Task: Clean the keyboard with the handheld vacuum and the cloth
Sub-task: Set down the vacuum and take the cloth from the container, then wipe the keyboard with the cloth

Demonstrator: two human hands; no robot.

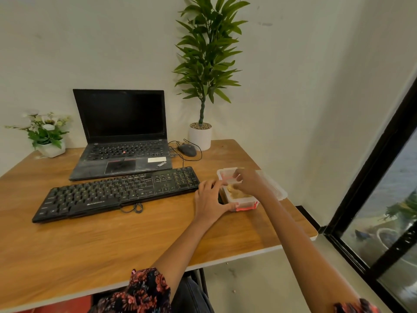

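We see the keyboard (117,192) lying slanted on the table (112,240), at 6 o'clock from the open laptop (123,136) and close against its front edge. At 3 o'clock from the keyboard, just beside its end, sits a clear box (242,201) with pink clips and brownish crumbs inside; its lid (274,185) lies at its 3 o'clock side. Our left hand (211,201) grips the box's near-left corner, thumb along the front. Our right hand (249,181) reaches into the box with fingers bunched downward; we cannot tell whether they pinch anything. A mouse (187,149) lies at 3 o'clock from the laptop, beside 1 tall potted plant (204,64).
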